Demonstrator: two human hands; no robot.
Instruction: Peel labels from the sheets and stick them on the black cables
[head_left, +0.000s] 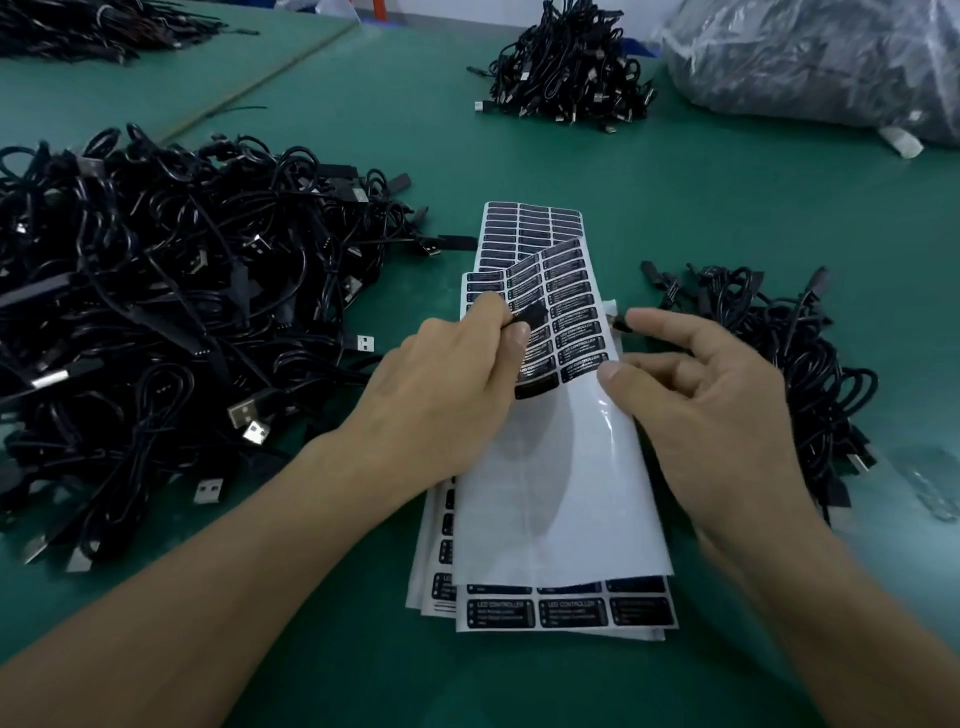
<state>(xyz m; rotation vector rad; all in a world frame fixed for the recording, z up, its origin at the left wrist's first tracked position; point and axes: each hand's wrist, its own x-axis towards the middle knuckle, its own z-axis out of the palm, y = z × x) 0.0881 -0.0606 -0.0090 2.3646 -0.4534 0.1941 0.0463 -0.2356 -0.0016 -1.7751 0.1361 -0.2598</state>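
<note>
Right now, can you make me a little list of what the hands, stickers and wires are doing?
top sheet: near part bare, labels on far part
left hand: pinches a black label above it
right hand: fingers spread at its right edge; grip unclear
big cable pile: left of it
small cable pile: right of it
table: green

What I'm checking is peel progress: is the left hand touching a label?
Touching. The head view shows the left hand pinching a black label between thumb and forefinger, lifted off the top sheet.
</note>
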